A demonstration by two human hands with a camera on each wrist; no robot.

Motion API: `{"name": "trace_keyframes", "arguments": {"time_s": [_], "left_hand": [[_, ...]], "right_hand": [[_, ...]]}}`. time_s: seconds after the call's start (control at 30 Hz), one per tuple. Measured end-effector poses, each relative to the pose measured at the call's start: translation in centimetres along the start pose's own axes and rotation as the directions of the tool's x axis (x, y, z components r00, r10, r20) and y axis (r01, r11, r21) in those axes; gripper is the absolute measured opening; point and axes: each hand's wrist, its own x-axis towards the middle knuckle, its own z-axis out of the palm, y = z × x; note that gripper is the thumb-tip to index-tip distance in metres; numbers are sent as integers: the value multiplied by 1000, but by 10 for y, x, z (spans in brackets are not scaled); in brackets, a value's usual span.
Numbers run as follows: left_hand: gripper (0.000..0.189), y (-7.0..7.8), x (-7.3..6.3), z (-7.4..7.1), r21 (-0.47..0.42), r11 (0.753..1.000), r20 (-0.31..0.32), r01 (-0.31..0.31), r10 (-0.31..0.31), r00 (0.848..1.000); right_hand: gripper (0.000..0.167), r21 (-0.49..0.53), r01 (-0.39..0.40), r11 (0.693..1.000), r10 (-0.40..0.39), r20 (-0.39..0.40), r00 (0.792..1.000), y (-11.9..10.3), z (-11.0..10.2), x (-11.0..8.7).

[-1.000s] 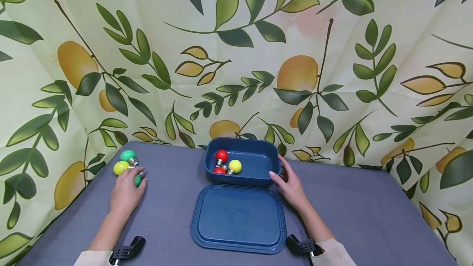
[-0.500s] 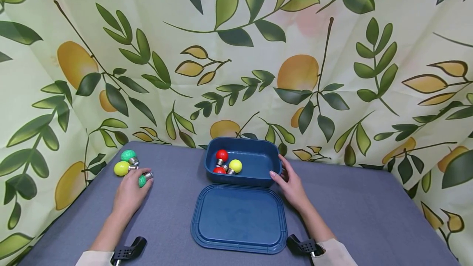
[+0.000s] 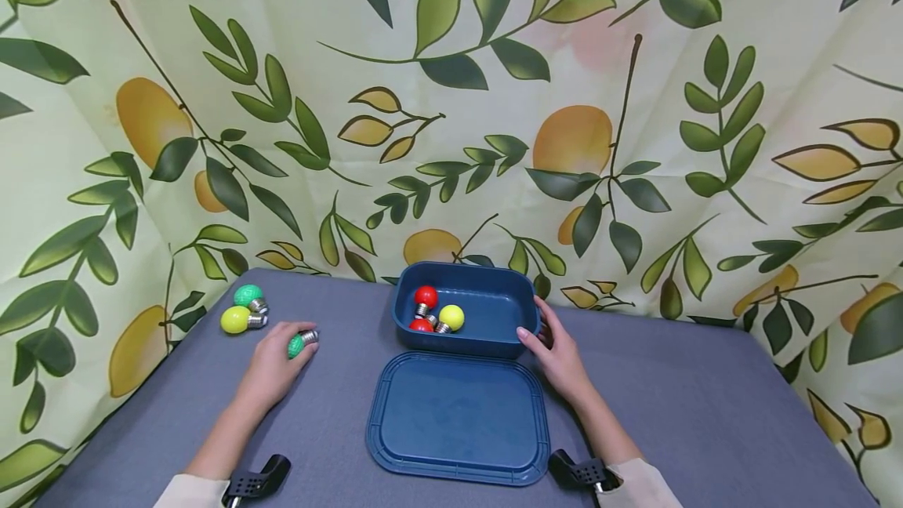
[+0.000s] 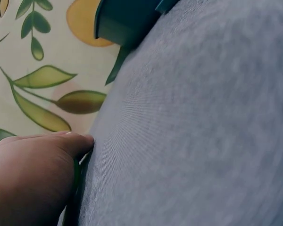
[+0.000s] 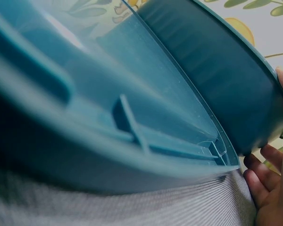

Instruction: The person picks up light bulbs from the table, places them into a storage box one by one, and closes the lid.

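Note:
In the head view, my left hand [image 3: 273, 365] pinches a small green light bulb [image 3: 296, 346] with a silver screw base, low over the cloth left of the box. The left wrist view shows that hand [image 4: 35, 172] side-on, hiding most of the bulb. My right hand [image 3: 560, 359] grips the right end of a blue open box [image 3: 458, 342], thumb at the front corner. Its fingers [image 5: 262, 174] show at the box's lower edge in the right wrist view. Inside the box's left half lie two red bulbs [image 3: 426, 296] and a yellow bulb [image 3: 451, 317].
A blue lid [image 3: 458, 418] lies flat just in front of the box. At the table's far left, another yellow bulb [image 3: 234, 320] and another green bulb [image 3: 247, 295] lie side by side. Behind the grey-blue tablecloth [image 3: 677, 414] hangs a leaf-patterned curtain [image 3: 451, 124].
My left hand has moved right, away from the two bulbs at far left, carrying the green bulb toward the box. The right hand keeps its place on the box.

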Motion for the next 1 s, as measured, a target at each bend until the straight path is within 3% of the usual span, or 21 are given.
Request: {"name": "trace_keyframes", "arguments": {"time_s": [0.3, 0.5, 0.7, 1.0], "left_hand": [[30, 10, 4, 11, 21, 1000, -6, -10, 10, 1000], [29, 22, 10, 28, 30, 999, 28, 29, -30, 999], [27, 42, 18, 48, 30, 999, 33, 17, -18, 999], [27, 57, 28, 62, 35, 999, 13, 38, -39, 999]], "right_hand": [[69, -3, 6, 1000, -6, 1, 1000, -2, -1, 0], [69, -1, 2, 1000, -2, 5, 1000, -1, 0, 0], [70, -13, -5, 1000, 5, 5, 1000, 1, -1, 0], [70, 12, 14, 1000, -14, 0, 1000, 0, -1, -1]]}}
